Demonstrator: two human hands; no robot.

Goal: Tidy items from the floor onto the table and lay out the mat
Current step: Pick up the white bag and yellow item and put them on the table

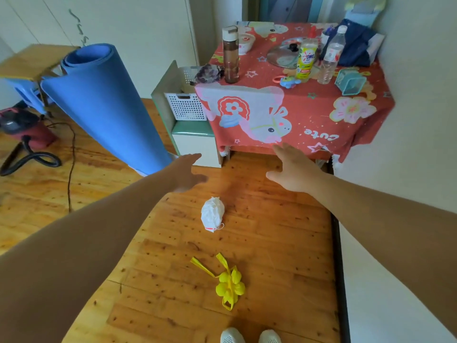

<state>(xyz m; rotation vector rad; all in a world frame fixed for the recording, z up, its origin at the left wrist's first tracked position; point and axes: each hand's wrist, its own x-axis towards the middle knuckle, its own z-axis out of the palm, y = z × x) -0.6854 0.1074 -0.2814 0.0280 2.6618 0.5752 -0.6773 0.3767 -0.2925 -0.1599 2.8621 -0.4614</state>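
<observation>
A knotted white plastic bag (pixel 212 215) lies on the wooden floor in front of me. Closer to my feet lies a yellow knotted bag (pixel 230 287) with loose yellow strips. A rolled blue mat (pixel 103 105) stands upright and leaning at the left. The table (pixel 306 115), draped in a red cartoon cloth, stands at the back right. My left hand (pixel 186 173) and my right hand (pixel 291 169) are both stretched forward above the floor, fingers apart, holding nothing. The white bag lies below and between them, untouched.
On the table stand a brown bottle (pixel 230 54), a yellow detergent bottle (pixel 306 58), a clear bottle (pixel 331 55), a pot lid (pixel 284 54) and a teal box (pixel 350 81). A small shelf with white baskets (pixel 186 106) adjoins it. A red vacuum cleaner (pixel 22 129) and cable lie left.
</observation>
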